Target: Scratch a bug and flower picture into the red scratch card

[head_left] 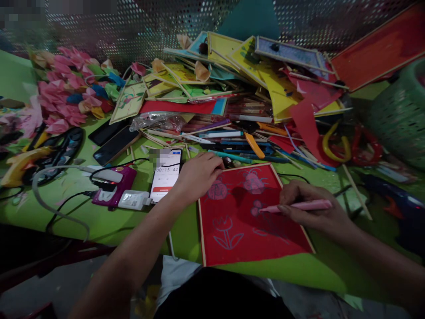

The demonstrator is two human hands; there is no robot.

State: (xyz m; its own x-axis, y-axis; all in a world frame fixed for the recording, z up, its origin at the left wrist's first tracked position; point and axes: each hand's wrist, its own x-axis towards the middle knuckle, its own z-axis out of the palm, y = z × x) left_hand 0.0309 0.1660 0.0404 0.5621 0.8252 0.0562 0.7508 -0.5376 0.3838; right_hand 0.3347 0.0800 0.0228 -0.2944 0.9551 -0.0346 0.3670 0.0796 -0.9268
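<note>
A red framed card (232, 239) with drawn flowers lies on the green table (109, 221) in front of me. My right hand (312, 208) is closed round a pink marker (299, 206), whose tip touches a pink flower near the card's middle. My left hand (199, 175) rests palm down on the card's top left corner, fingers curled, holding nothing I can see. A white phone (166, 175) showing a timer lies just left of that hand.
Pens and markers (232, 137) lie behind the card, with a heap of coloured framed cards (252, 66) beyond. Pink paper flowers (66, 97) sit far left, dark phones (113, 139) and cabled chargers (116, 186) left, a green basket (398, 115) right.
</note>
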